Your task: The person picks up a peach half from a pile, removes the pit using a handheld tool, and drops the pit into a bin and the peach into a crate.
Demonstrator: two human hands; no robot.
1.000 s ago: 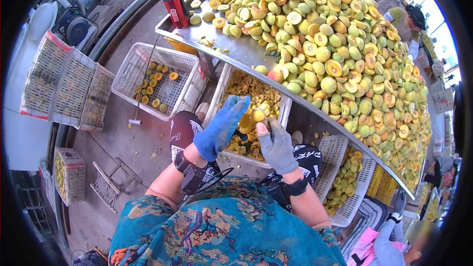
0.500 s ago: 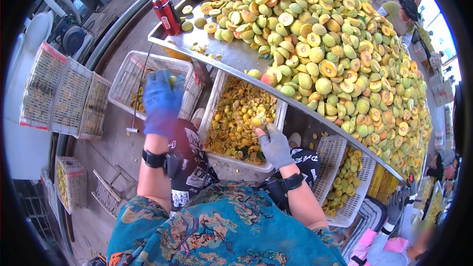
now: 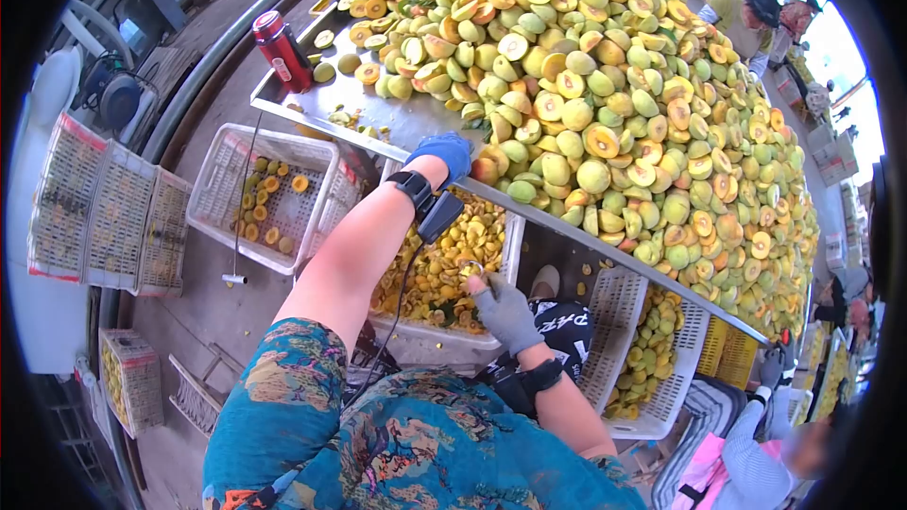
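My left hand [image 3: 442, 153], in a blue glove, reaches up to the near edge of a big pile of green and yellow fruit, whole and halved [image 3: 605, 104], on a metal table [image 3: 397, 120]. Its fingers curl against the fruit beside a reddish one [image 3: 485, 169]; whether they grip anything is hidden. My right hand [image 3: 506, 314], in a grey glove, stays low over a white crate of yellow cut fruit pieces [image 3: 444, 260] under the table edge. It pinches a small metal ring-shaped tool [image 3: 470, 270].
A red bottle [image 3: 282, 50] stands at the table's left corner. A white crate with a few fruit halves [image 3: 265, 196] sits to the left, another crate of fruit [image 3: 652, 349] to the right. Crates [image 3: 113, 203] lean at far left. Other people work at top right [image 3: 746, 11] and bottom right [image 3: 756, 453].
My left hand swung from the cut-fruit crate out over the left crate, then up to the pile on the table. My right hand no longer holds the fruit half and has sunk slightly.
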